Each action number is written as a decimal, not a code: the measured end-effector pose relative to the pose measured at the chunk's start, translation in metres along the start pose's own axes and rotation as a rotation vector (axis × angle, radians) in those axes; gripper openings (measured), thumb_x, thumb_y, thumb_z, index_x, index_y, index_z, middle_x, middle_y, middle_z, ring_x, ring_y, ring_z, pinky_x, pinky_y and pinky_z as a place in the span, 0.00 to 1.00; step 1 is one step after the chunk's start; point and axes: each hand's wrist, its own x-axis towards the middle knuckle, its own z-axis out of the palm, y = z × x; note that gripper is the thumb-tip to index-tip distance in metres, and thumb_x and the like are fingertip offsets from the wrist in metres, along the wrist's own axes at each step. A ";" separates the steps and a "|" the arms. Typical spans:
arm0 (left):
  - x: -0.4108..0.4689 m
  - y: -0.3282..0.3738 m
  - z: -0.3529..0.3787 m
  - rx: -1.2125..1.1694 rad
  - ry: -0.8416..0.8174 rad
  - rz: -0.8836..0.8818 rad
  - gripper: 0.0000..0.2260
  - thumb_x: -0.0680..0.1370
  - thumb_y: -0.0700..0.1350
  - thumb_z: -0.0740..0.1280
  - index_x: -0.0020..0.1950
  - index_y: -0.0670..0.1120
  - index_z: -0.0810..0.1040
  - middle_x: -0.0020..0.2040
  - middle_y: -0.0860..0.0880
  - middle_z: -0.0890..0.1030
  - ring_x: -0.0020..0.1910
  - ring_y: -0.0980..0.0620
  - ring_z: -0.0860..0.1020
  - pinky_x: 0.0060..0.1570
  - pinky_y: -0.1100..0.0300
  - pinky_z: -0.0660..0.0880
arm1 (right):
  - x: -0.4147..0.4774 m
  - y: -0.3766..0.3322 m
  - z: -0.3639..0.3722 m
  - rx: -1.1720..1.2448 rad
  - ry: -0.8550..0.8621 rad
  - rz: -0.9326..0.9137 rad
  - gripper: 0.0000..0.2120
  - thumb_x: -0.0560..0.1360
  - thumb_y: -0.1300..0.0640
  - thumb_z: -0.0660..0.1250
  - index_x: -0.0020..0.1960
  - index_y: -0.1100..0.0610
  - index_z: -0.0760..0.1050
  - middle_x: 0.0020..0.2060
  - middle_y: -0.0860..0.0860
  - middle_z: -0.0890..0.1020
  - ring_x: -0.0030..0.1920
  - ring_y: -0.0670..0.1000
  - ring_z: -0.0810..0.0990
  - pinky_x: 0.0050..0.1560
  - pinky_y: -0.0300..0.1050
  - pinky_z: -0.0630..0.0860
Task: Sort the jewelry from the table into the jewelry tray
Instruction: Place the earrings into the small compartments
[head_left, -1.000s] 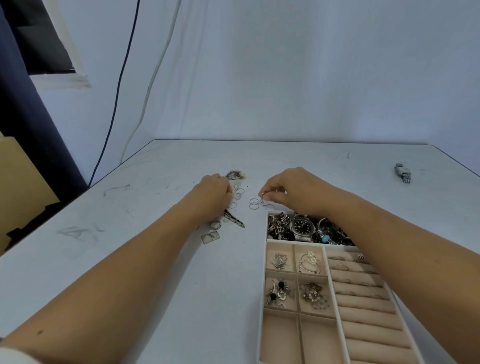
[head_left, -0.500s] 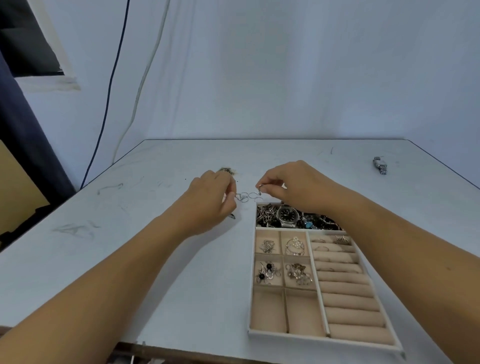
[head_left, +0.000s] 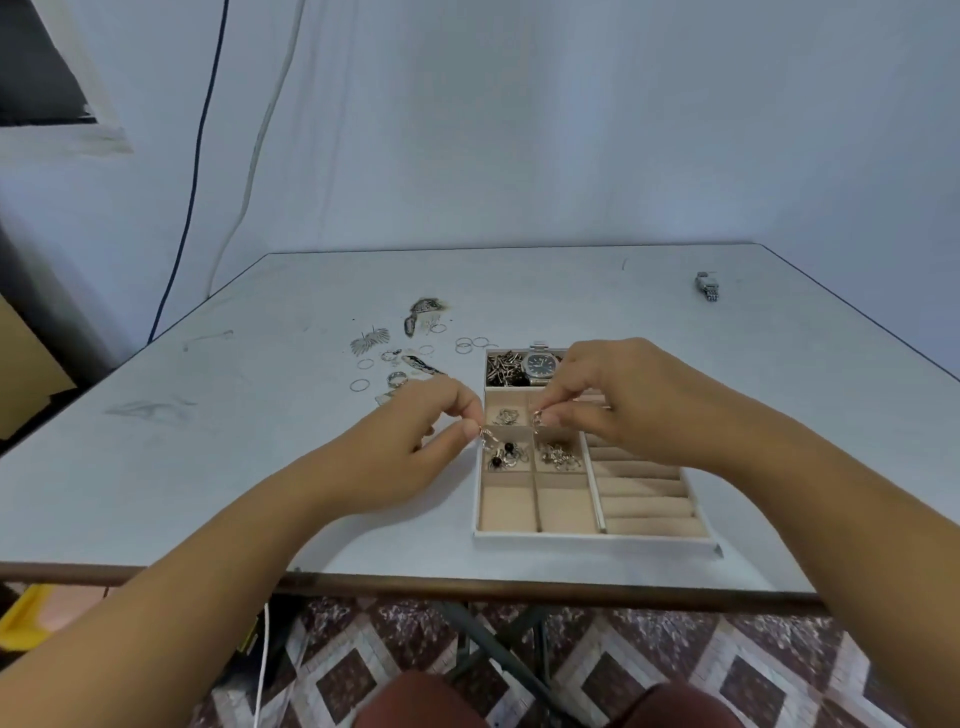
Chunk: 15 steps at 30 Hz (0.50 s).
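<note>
Sorting at jewelry tray (head_left: 597, 540), both grips clenched on small pieces.
Pinches with left grip (head_left: 410, 452) small metal piece (head_left: 483, 432) over left wall of tray; pinches with right grip (head_left: 634, 405) second piece (head_left: 538, 414) over upper small compartments. Shows loose rings and pendants (head_left: 410, 358) on bench (head_left: 208, 493), left of tray; watch (head_left: 540, 362) inside far compartment.

The right hand (head_left: 628, 400) covered the far right part of the jewelry tray (head_left: 597, 541), hiding its farthest ring rolls and part of the watch (head_left: 540, 362). The left hand (head_left: 405, 457) pinched a tiny metal piece (head_left: 485, 434) and the right hand a second tiny piece (head_left: 537, 415). Both were too small to identify, and it was unclear whether they were joined. The loose jewelry (head_left: 410, 348) toward the table's (head_left: 208, 467) far left corner and a metal object (head_left: 707, 286) near its far right corner were too small to name.
</note>
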 end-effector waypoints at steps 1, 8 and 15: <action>-0.003 -0.001 0.002 0.004 -0.018 0.006 0.04 0.80 0.52 0.58 0.50 0.56 0.72 0.49 0.61 0.75 0.53 0.59 0.71 0.52 0.61 0.71 | -0.005 -0.002 0.002 0.015 0.007 -0.004 0.05 0.73 0.48 0.69 0.47 0.44 0.82 0.43 0.40 0.79 0.46 0.40 0.76 0.50 0.40 0.74; -0.019 0.008 0.008 0.074 -0.095 0.096 0.06 0.78 0.57 0.56 0.49 0.59 0.71 0.54 0.61 0.70 0.63 0.52 0.63 0.62 0.57 0.62 | -0.026 -0.016 0.005 0.032 0.065 -0.045 0.02 0.73 0.49 0.70 0.41 0.45 0.78 0.40 0.40 0.79 0.45 0.39 0.75 0.48 0.40 0.73; -0.021 0.018 0.008 0.069 -0.122 0.062 0.04 0.78 0.53 0.60 0.46 0.58 0.73 0.54 0.64 0.66 0.64 0.56 0.60 0.61 0.57 0.59 | -0.030 -0.020 0.008 0.012 0.068 -0.021 0.04 0.73 0.49 0.69 0.41 0.43 0.75 0.42 0.41 0.79 0.45 0.39 0.75 0.47 0.38 0.72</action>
